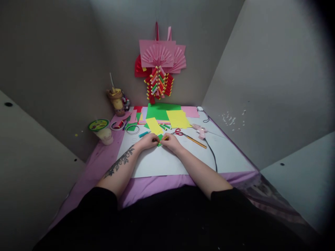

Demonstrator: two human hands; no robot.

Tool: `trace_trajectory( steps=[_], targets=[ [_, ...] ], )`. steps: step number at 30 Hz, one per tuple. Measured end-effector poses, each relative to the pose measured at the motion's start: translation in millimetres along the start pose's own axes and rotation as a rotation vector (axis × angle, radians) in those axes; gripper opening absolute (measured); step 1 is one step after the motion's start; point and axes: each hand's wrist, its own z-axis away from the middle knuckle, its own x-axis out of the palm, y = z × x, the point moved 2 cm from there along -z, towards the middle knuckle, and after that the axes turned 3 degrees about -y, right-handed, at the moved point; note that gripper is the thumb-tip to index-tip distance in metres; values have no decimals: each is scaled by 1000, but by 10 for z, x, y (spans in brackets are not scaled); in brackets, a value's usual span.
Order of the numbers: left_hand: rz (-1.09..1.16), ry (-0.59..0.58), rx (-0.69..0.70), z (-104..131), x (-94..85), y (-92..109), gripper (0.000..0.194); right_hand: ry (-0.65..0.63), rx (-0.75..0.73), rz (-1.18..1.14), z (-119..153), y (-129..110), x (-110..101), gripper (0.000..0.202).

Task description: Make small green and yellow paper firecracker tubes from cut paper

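While the left hand and the right hand nearly meet, a small green paper piece sits between them, each grip narrow and apparently pinching its edge. Neither hand is clearly nearer, and so much is covered that I can't tell which way its long axis runs. A sliver of yellow shows at the right hand's grip; what it is, I can't make out. Just beyond lie a yellow strip and green rolls, with a teal marker above the left hand. Red-handled scissors and an orange pencil-like tool crowd the right hand's far side; past them rests a pink glue gun, its black cable trailing across the white-topped counter.
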Motion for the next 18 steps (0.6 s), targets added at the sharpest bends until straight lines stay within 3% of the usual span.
trace_trajectory(
  steps=[10,18],
  targets=[
    [7,-7,13,-3,16,-41,22,76,36,28,-19,88,96,17],
    [100,-15,-20,13,-14,-17,20,80,49,1,30,-25,91,15]
  ],
)
